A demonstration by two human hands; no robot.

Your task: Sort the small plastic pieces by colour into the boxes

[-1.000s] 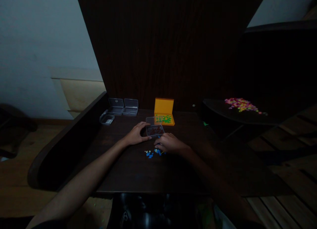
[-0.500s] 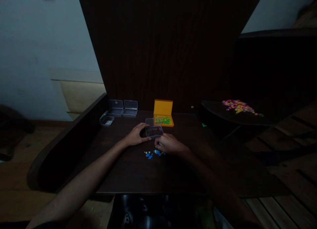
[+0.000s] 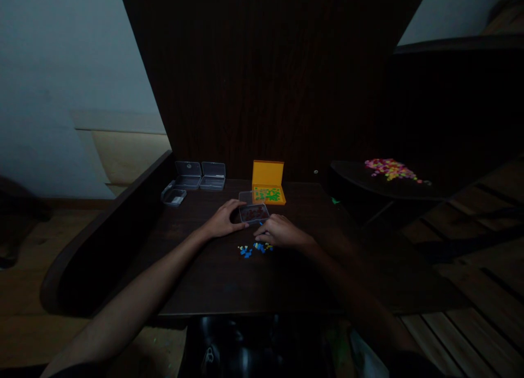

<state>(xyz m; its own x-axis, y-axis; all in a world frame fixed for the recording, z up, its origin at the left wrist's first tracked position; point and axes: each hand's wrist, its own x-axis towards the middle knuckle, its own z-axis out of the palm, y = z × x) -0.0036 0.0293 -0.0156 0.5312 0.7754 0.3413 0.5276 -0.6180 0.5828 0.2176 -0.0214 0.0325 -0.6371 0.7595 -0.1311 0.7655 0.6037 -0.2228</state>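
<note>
On the dark wooden table [image 3: 229,280] a small clear plastic box [image 3: 254,213] holds red pieces. My left hand [image 3: 224,219] curls round the box's left side and steadies it. My right hand [image 3: 279,232] rests just in front of the box, fingers bent down over a small heap of blue and yellow pieces [image 3: 252,250]. What its fingertips pinch is too small and dark to make out.
An open orange box [image 3: 268,184] with green pieces stands behind the clear box. Empty clear boxes [image 3: 200,175] and one more [image 3: 173,195] lie at the back left. A pile of mixed coloured pieces [image 3: 388,169] sits on a dark round surface to the right. The scene is dim.
The view has drifted slightly. My right hand has edged a little toward the clear box; my left hand keeps its hold on the box.
</note>
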